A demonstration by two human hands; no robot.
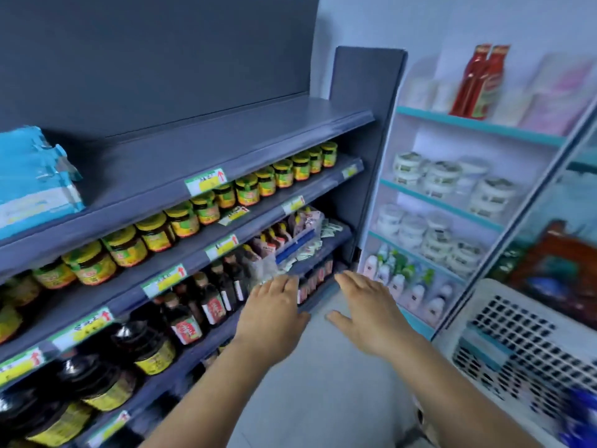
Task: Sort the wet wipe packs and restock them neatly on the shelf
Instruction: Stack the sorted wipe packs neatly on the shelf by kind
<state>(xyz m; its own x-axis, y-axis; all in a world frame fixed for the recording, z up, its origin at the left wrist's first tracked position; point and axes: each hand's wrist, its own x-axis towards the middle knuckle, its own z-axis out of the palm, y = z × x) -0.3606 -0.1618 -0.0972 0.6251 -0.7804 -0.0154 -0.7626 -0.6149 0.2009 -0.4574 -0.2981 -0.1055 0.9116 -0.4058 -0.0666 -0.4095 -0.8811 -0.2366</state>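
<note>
A stack of blue wet wipe packs lies on the top dark grey shelf at the far left; the rest of that shelf is bare. My left hand and my right hand are stretched out side by side in front of me, palms down, fingers spread, holding nothing. Both hover over the floor beside the lower shelves, far below and to the right of the packs. A white perforated basket stands at the lower right, with something blue blurred at its near corner.
The grey rack holds yellow-lidded jars, dark sauce bottles and small sachets. A white and teal shelf unit at the right carries tubs, bottles and red sauce bottles. Grey floor lies between.
</note>
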